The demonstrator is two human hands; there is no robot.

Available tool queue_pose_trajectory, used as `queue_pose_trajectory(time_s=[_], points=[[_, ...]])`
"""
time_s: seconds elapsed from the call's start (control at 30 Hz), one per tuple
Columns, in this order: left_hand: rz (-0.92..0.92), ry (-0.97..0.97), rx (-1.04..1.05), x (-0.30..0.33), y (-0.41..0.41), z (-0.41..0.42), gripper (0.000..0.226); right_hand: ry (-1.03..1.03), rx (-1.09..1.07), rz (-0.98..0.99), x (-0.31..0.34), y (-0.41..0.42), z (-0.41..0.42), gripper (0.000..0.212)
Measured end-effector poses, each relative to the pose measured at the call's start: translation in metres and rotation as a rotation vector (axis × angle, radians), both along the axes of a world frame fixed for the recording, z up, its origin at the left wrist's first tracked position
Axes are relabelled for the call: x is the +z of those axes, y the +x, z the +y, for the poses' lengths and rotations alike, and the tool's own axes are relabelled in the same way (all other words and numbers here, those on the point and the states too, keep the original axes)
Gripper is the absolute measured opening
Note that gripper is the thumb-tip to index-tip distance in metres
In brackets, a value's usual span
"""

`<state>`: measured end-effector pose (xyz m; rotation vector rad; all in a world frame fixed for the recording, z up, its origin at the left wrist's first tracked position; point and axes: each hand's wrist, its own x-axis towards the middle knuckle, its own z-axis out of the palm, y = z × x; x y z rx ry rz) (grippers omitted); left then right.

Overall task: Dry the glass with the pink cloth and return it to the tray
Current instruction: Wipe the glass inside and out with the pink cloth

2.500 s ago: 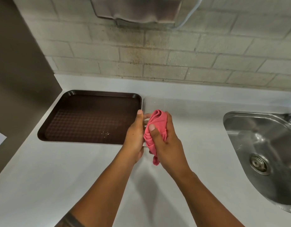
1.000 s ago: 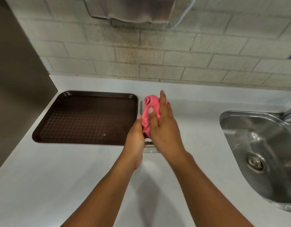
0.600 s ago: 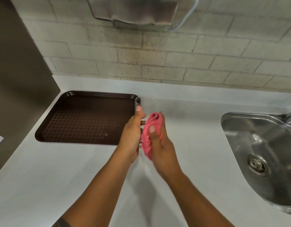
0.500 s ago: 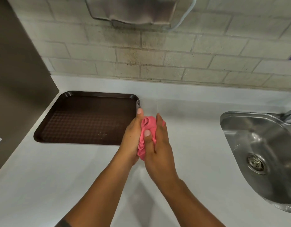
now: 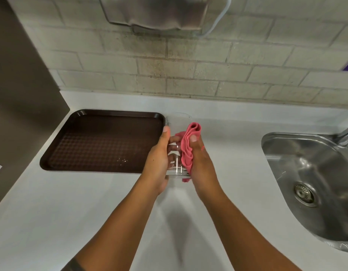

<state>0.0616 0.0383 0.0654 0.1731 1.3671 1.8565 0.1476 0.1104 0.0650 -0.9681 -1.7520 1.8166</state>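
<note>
A clear drinking glass (image 5: 175,161) is held above the white counter, just right of the brown tray (image 5: 102,141), its rim pointing away from me. My left hand (image 5: 158,159) grips its left side. My right hand (image 5: 200,163) presses a bunched pink cloth (image 5: 187,149) against the glass's right side, thumb on top of the cloth. The glass's near end shows between my two hands. The tray holds nothing but a few water drops near its front right.
A steel sink (image 5: 314,180) with a round drain is set into the counter at the right, a tap stub at its far edge. A brick wall runs behind, with a metal dispenser (image 5: 159,12) mounted above. A dark panel stands at the left.
My right hand has slid the pink cloth back and forth along the glass, out to the rim and back toward the base. The left hand has kept its grip on the glass.
</note>
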Motion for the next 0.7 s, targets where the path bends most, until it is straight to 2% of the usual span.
queue_pose_trajectory(time_s=[0.07, 0.13, 0.2, 0.27, 0.33, 0.4, 0.47, 0.5, 0.63, 0.7], points=[[-0.006, -0.037, 0.023, -0.001, -0.002, 0.0, 0.058, 0.08, 0.015, -0.048, -0.002, 0.008, -0.013, 0.093], [-0.057, -0.036, 0.041, 0.0, -0.001, -0.002, 0.069, 0.23, 0.055, -0.045, -0.004, 0.015, -0.03, 0.075], [-0.191, 0.015, -0.006, 0.001, -0.003, -0.002, 0.089, 0.405, 0.087, -0.062, -0.004, 0.021, -0.046, 0.066], [-0.234, 0.065, -0.063, 0.005, -0.004, -0.002, 0.088, 0.509, 0.088, -0.082, 0.002, 0.019, -0.048, 0.064], [-0.135, 0.043, -0.065, 0.002, -0.002, -0.003, 0.09, 0.527, 0.075, -0.099, 0.011, 0.01, -0.039, 0.062], [0.017, 0.026, -0.059, -0.002, 0.001, -0.001, 0.07, 0.542, 0.059, -0.142, 0.02, -0.003, -0.022, 0.062], [0.058, 0.042, -0.088, -0.005, 0.005, 0.0, 0.045, 0.468, 0.028, -0.115, 0.03, -0.016, 0.0, 0.064], [0.043, 0.035, -0.091, -0.008, 0.006, 0.0, 0.042, 0.409, 0.009, -0.084, 0.034, -0.02, 0.01, 0.063], [0.058, 0.029, -0.113, -0.01, 0.005, -0.002, 0.049, 0.176, 0.063, -0.007, 0.037, -0.019, 0.03, 0.062], [0.056, 0.018, -0.076, -0.005, 0.003, -0.003, 0.052, -0.036, 0.013, 0.082, 0.026, -0.014, 0.023, 0.05]])
